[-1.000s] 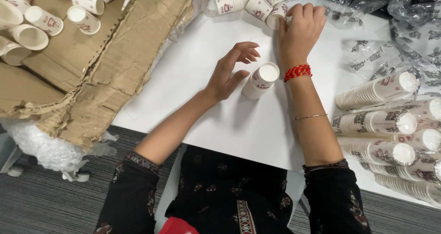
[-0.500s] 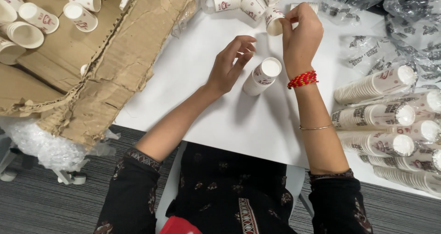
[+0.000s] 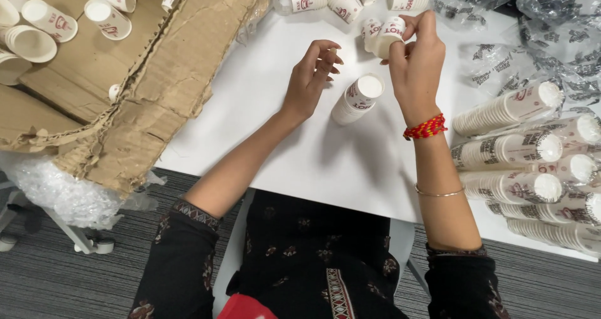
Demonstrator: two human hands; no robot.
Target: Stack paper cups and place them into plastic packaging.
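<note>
- Head view: the right hand [image 3: 416,59] pinches a small paper cup [image 3: 389,34] by its rim, up over the white table [image 3: 263,106].
- Left hand [image 3: 311,75] is open and holds nothing, just beside the short cup stack [image 3: 358,98] lying on the table.
- Step looks like stacking cups.
- Next, the cup needs lining up with the stack's open end.

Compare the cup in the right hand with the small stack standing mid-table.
The cup is lifted off the table in the right hand; the stack rests on the table, untouched. The cup looks single; the stack is several nested. Both are white paper cups with red print, bottoms up.
</note>
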